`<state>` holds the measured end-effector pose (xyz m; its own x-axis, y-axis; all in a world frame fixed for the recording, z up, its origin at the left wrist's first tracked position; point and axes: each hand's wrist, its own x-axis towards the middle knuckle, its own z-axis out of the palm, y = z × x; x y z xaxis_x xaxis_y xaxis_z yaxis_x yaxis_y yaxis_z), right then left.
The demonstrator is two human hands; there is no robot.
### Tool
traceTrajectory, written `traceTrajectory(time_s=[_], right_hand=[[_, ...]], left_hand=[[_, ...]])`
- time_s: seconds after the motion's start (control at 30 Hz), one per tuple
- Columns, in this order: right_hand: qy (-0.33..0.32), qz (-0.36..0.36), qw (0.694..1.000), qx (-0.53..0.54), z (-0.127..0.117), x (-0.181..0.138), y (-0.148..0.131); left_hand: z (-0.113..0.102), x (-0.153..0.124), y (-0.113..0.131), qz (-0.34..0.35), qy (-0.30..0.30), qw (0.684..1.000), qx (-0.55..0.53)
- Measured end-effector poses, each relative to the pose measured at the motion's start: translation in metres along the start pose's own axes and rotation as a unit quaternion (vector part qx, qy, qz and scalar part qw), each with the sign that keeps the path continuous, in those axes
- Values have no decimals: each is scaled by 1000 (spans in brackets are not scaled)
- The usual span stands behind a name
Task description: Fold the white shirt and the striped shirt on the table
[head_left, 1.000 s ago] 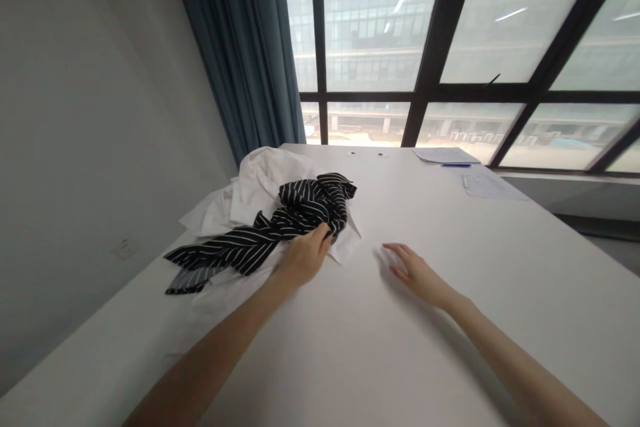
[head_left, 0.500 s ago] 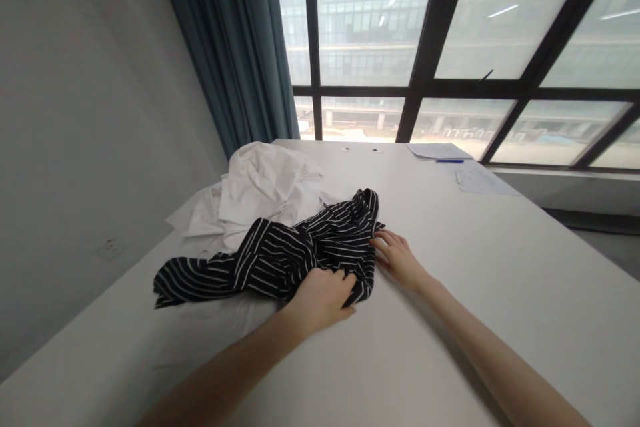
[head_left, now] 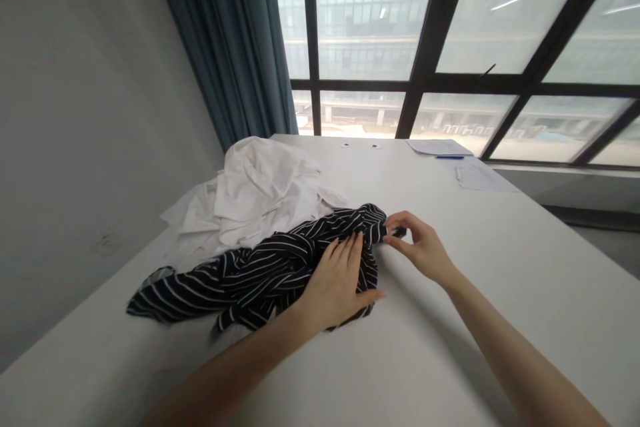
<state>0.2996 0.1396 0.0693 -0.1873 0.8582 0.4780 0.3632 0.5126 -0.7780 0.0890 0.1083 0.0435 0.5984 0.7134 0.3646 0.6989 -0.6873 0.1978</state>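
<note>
A crumpled black garment with white stripes (head_left: 260, 270) lies on the white table (head_left: 450, 320), stretching from the left towards the middle. My left hand (head_left: 340, 280) rests flat on its right part, fingers stretched out and together. My right hand (head_left: 420, 247) pinches the garment's right end between thumb and fingers. Behind the striped garment sits a heap of white clothes (head_left: 250, 190).
Sheets of paper (head_left: 440, 147) and a blue pen (head_left: 449, 157) lie at the table's far edge by the window. More paper (head_left: 480, 179) is to the right of them. A dark blue curtain (head_left: 235, 47) hangs at the back left beside the grey wall.
The striped garment has been dragged off the white heap towards me and the middle. My left hand has let go and flattened on it; my right hand has moved in and pinched its end.
</note>
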Motion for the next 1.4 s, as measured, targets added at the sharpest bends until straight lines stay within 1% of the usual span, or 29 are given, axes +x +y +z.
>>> traceTrajectory(time_s=[0.07,0.13,0.2,0.27,0.33,0.4,0.47,0.53,0.6,0.63,0.7,0.73,0.8,0.9,0.97,1.03,1.2,1.3,1.4], right_hand=[[-11,5,999,39,1,-3,-15],[-23,4,998,60,3,-6,-24],[-33,-7,998,55,5,-8,-29],[-56,-14,998,30,5,-9,-30],[-106,-6,994,0,3,-10,-30],[-180,25,983,-8,-2,-9,-29],[-260,60,964,3,-9,-9,-29],[-325,78,943,14,-17,-7,-27],[-362,73,929,16,-24,-5,-24],[-369,70,927,16,-27,-4,-21],[-360,75,930,17,-28,-3,-13],[-343,82,935,16,-27,-3,-8],[-289,86,953,12,-21,-3,1],[-183,53,982,7,-11,-2,12],[-124,36,992,16,-8,-2,16],[-85,39,995,36,-8,-2,19],[-17,55,996,68,-16,-2,18],[22,53,996,72,-20,0,14],[46,63,995,63,-25,3,9]], left_hand=[[-6,8,3,-13,44,998,-40],[-12,13,3,-22,73,993,-87],[-18,14,0,-45,73,987,-132],[-23,14,-5,-92,70,978,-171],[-28,13,-13,-146,82,962,-215],[-33,15,-24,-187,112,939,-265],[-36,19,-36,-208,146,913,-319],[-37,22,-48,-221,173,887,-367],[-35,25,-59,-234,191,864,-403],[-33,26,-64,-240,201,854,-415],[-27,27,-70,-250,224,836,-434],[-24,27,-72,-253,234,828,-443],[-20,28,-75,-257,249,815,-456],[-19,28,-76,-258,259,810,-459],[-21,28,-77,-251,257,812,-460],[-25,28,-78,-245,246,816,-462],[-35,27,-80,-249,222,837,-433],[-38,27,-79,-233,215,852,-417],[-39,27,-78,-218,204,860,-414]])
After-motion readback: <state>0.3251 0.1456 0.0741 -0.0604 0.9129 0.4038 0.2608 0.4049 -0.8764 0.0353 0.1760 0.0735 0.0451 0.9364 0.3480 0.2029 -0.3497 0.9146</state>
